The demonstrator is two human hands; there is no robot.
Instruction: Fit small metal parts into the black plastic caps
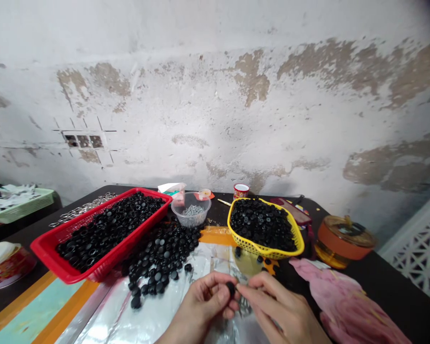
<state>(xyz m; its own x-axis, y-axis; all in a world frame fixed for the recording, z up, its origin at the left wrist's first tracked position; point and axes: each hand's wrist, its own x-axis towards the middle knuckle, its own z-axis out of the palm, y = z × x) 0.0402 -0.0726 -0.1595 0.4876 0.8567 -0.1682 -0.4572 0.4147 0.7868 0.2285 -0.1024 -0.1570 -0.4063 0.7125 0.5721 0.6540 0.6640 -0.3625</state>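
Between the thumb and fingers of my left hand (202, 301) is a small round black cap (231, 288). My right hand (284, 306) meets it from the right, thumb and forefinger pinched together at the cap's edge; whatever is in that pinch is too small to make out. Under both hands lies a shiny plastic sheet (181, 298), with small silvery pieces (244, 306) partly hidden below the fingers. Left of my hands, a loose pile of black caps (161, 255) spreads over the sheet.
A red basket (50, 253) and a yellow basket (265, 251) hold black parts. Behind the pile stands a clear tub (179, 212) of small metal pieces. At right are an amber-coloured container (344, 239) and pink cloth (347, 298); a red-patterned tub (9, 270) stands left.
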